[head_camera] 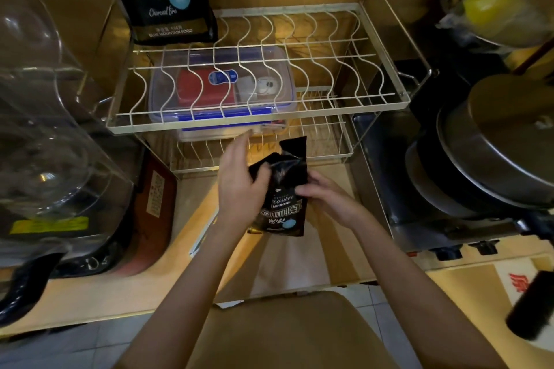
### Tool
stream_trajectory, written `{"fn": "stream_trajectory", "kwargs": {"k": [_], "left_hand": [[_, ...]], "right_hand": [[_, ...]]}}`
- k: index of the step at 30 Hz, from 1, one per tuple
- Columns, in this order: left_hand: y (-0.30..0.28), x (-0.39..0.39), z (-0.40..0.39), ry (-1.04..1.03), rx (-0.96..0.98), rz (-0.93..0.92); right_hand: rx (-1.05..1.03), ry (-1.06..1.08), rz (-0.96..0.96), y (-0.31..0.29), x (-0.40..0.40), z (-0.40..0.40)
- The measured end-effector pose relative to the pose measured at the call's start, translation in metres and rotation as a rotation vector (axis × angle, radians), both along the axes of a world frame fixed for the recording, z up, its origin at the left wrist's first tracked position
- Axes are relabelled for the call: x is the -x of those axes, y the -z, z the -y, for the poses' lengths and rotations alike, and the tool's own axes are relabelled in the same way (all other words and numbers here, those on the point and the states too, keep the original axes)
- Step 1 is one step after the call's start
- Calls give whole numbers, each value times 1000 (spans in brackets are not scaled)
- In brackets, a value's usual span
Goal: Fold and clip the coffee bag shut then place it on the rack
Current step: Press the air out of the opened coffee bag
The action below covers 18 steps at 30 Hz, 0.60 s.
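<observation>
Bag point(283, 204) sits gripped between both hands, left hand point(239, 186) bending its top, right hand point(322, 193) pinching its side; fold seemingly half-made, no clip visible, rack point(386, 69) beyond.

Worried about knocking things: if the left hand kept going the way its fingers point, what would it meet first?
Probably the front rail of the rack's upper shelf, just ahead of the left hand; the lidded plastic box sits behind. Depth is unclear.
</observation>
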State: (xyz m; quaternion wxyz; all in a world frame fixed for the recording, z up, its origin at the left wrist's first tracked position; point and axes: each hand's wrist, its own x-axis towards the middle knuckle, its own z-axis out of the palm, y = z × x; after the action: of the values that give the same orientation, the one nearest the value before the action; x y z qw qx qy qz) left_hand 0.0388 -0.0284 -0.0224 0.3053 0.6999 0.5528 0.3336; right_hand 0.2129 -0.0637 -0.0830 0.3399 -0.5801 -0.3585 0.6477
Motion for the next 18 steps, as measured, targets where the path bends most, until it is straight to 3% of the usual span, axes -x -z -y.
{"fn": "stream_trajectory", "kwargs": {"k": [3, 8, 11, 16, 18], "left_hand": [[31, 20, 21, -259, 29, 130], [95, 36, 33, 7, 402, -99], [107, 39, 30, 26, 407, -117], [112, 48, 23, 224, 340, -400], [115, 50, 23, 254, 342, -423]], "right_hand": [[-29, -70, 182, -2, 3, -8], [-105, -45, 223, -12, 14, -23], [-79, -125, 266, -16, 12, -28], [-46, -271, 358, -32, 8, -35], [-57, -293, 392, -36, 7, -36]]}}
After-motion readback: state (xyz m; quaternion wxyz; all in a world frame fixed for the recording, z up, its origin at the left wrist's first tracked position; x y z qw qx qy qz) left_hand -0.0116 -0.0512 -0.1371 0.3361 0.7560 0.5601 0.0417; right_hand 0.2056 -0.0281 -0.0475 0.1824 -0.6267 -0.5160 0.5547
